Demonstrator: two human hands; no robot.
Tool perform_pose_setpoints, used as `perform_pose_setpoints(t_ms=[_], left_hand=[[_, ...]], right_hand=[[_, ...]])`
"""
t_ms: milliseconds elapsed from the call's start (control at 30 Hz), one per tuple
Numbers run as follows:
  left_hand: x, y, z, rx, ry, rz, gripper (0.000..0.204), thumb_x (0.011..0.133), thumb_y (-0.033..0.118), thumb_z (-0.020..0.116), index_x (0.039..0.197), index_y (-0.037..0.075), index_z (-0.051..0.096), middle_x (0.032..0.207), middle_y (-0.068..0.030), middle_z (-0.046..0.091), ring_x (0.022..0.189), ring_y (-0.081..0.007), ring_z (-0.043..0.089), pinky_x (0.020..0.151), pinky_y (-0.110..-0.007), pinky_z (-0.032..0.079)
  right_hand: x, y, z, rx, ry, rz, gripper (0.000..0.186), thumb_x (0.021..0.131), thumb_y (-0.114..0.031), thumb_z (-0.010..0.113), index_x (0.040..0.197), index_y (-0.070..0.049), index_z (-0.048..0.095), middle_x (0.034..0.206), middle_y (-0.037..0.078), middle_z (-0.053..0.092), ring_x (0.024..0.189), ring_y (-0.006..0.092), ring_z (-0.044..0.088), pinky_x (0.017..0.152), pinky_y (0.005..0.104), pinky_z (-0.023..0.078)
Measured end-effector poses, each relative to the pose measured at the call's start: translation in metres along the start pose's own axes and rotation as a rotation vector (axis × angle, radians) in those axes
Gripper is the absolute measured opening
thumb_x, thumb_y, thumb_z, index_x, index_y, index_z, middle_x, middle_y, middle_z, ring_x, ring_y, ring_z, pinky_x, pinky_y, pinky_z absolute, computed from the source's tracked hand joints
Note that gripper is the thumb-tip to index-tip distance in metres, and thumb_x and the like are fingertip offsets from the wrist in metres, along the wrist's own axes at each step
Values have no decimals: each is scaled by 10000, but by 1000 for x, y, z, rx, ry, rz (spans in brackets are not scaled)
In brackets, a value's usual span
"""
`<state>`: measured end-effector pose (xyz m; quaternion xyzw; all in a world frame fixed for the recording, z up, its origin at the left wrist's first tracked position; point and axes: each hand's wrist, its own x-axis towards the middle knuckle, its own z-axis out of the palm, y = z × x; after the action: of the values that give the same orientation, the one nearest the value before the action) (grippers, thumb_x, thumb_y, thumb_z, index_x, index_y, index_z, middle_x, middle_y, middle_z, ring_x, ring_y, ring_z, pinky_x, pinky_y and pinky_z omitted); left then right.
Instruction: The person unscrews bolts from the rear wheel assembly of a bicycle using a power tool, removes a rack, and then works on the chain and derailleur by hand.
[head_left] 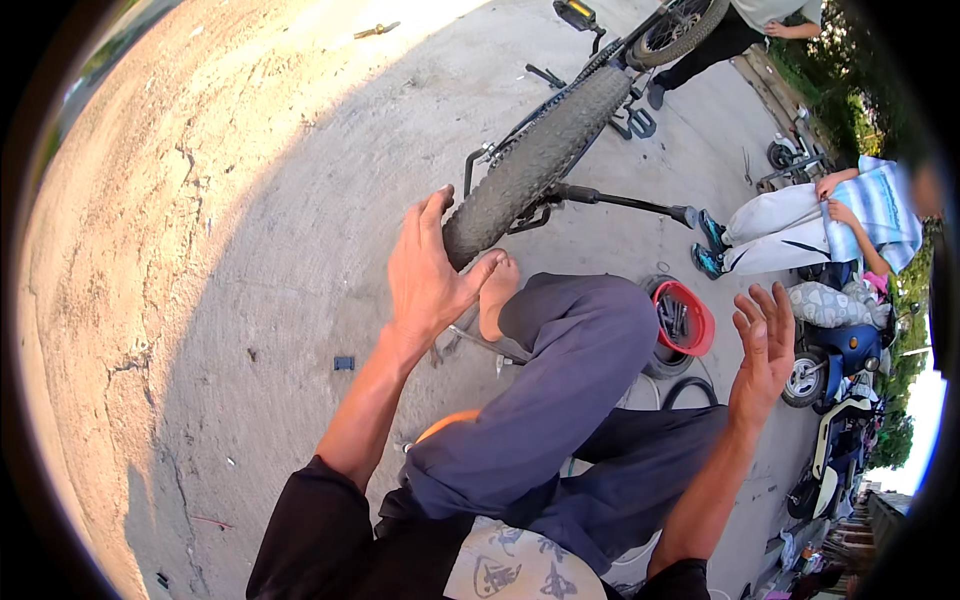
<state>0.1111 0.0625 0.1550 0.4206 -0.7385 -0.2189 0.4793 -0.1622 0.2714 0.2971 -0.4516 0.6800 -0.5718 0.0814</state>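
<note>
The left hand point(425, 270) is resting open against the knobby bicycle tyre point(535, 165), the right hand point(765, 345) hovering open. With nothing gripped, the upturned wheel is likely spinning or slipping away across the concrete floor point(250, 250).

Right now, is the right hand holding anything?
No. The right hand is raised with open, spread fingers and nothing in it, apart from the red bowl beside it.
</note>
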Motion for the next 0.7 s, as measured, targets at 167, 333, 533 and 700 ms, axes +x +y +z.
perform_pose_setpoints(t_ms=[167, 333, 533, 700], left_hand=[[19, 9, 9, 133, -29, 44, 643, 728, 315, 818, 1194, 6, 499, 1052, -168, 575, 953, -342, 606, 745, -417, 500], [10, -4, 9, 183, -51, 13, 525, 755, 301, 787, 1096, 12, 510, 963, -159, 591, 889, -353, 617, 702, -425, 497], [12, -8, 8, 225, -90, 33, 460, 770, 286, 761, 1039, 16, 504, 931, -169, 603, 882, -366, 621, 695, -437, 497], [15, -13, 9, 226, -77, 18, 463, 750, 260, 755, 1042, 9, 496, 974, -146, 588, 906, -352, 619, 698, -446, 495]], right_hand=[[-27, -31, -41, -89, 105, -12, 627, 944, -318, 624, 1419, 24, 400, 1281, 182, 567, 1137, 256, 591, 971, 372, 452], [-45, -53, -64, -133, 153, 28, 656, 928, -343, 639, 1420, 23, 406, 1263, 170, 579, 1135, 243, 590, 971, 370, 451], [-51, -73, -70, -145, 100, -27, 680, 922, -324, 640, 1437, 31, 375, 1261, 163, 574, 1151, 235, 569, 981, 370, 429], [-54, -91, -64, -142, 48, -85, 695, 917, -334, 649, 1437, 37, 373, 1270, 172, 572, 1151, 248, 575, 994, 370, 418]])
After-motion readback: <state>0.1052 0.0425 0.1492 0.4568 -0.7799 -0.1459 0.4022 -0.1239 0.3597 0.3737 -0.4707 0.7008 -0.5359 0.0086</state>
